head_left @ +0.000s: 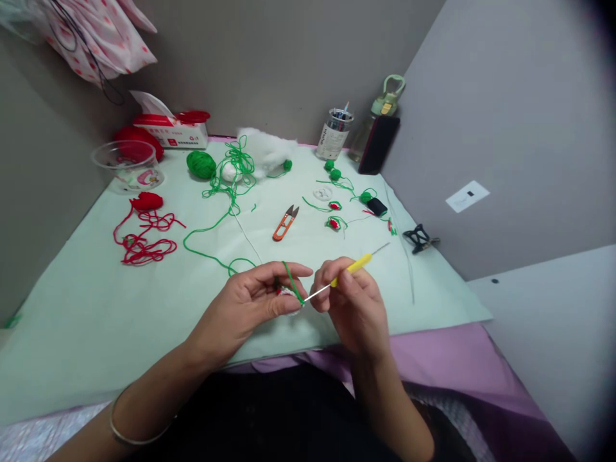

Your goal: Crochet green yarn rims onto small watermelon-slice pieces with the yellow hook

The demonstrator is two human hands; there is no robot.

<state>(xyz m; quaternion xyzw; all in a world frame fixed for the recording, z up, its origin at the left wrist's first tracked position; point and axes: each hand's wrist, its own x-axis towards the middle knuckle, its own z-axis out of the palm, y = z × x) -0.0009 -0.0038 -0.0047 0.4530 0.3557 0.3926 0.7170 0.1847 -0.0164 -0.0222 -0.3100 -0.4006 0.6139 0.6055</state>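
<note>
In my left hand a small crocheted piece in red, white and green is pinched between thumb and fingers, which partly cover it. Green yarn runs over my left index finger down to the edge of that piece. My right hand grips a crochet hook by its yellow handle. The hook's metal tip meets the green yarn at the piece's edge; whether it sits inside a loop is too small to tell. Beyond my hands lies a pair of orange thread snips.
Loose red yarn and a tangle of green yarn spread over the left side. White stuffing, a pen cup, a water bottle and a phone line the back. Small crocheted pieces lie right of the snips.
</note>
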